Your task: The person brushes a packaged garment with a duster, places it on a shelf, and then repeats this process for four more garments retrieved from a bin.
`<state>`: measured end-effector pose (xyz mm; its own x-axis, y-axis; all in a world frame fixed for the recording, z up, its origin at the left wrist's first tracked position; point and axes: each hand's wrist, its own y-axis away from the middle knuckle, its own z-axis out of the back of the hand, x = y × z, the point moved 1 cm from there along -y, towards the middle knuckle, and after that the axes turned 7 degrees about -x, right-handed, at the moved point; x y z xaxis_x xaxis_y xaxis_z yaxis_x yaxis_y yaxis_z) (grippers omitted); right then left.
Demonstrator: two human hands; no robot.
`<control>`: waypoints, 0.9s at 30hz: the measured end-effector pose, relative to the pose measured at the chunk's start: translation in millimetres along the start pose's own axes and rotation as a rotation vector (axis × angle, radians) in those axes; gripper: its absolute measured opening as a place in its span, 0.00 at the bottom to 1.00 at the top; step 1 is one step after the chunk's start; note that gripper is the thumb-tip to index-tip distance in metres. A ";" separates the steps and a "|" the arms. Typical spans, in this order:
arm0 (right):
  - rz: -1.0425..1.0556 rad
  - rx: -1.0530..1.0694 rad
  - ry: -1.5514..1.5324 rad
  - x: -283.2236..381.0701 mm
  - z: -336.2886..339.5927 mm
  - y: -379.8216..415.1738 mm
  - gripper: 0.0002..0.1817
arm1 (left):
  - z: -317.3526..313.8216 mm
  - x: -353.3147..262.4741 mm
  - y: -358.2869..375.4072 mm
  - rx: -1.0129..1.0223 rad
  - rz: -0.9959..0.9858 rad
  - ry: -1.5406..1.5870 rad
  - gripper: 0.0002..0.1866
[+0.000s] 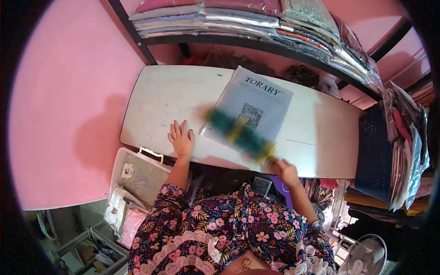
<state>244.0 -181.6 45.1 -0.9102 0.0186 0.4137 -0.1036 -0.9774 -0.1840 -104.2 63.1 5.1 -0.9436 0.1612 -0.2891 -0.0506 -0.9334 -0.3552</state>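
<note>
My right hand (285, 172), at the table's front edge, is closed round the handle end of a green and yellow duster (238, 133), smeared by motion. The duster reaches leftward across the lower part of a flat grey plastic mailer (270, 98) printed "TORARY" with a QR code. Fingers spread, my left hand (182, 141) rests flat on the white table (160, 98), to the left of the mailer and holding nothing.
A metal shelf (256, 44) stacked with plastic-wrapped garments (229, 18) spans the back. To the right stands a dark blue basket (373, 151) beside more bagged clothes (408, 151). A clear handled bin (137, 174) with bagged items sits at front left, near the pink wall (68, 101).
</note>
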 end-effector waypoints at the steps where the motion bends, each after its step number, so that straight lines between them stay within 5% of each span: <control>1: -0.021 0.011 0.029 12.1 3.2 5.5 0.17 | -2.2 1.4 0.1 -0.008 -0.006 0.006 0.25; 4: -0.120 0.004 0.030 5.3 -0.2 17.0 0.17 | -5.9 4.4 -0.2 -0.030 -0.012 -0.003 0.25; 6: -0.373 -0.374 -0.079 -9.3 -4.1 21.8 0.16 | -6.1 5.7 0.8 -0.010 -0.001 -0.015 0.25; 10: -0.604 -0.442 -0.215 -10.2 -0.6 21.1 0.17 | -3.5 5.3 0.5 -0.039 -0.008 0.010 0.26; 14: -0.210 -0.037 -0.077 10.2 3.4 23.5 0.18 | -0.2 2.6 1.1 -0.048 0.000 0.002 0.26; 16: -0.221 0.097 0.006 17.2 10.9 14.7 0.18 | 0.1 2.6 0.8 -0.032 -0.006 -0.006 0.26; 22: -0.484 -0.552 -0.059 -22.2 -9.9 -6.2 0.17 | -2.9 3.3 0.1 -0.050 0.008 0.001 0.25; 27: -0.198 -0.142 -0.095 11.6 -10.5 -14.9 0.18 | -4.9 4.2 1.7 -0.064 0.010 0.021 0.25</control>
<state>230.8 -164.6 43.3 -0.8252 0.1803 0.5352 -0.3376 -0.9172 -0.2115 -106.6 63.8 -1.1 -0.9369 0.1592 -0.3112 -0.0193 -0.9125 -0.4085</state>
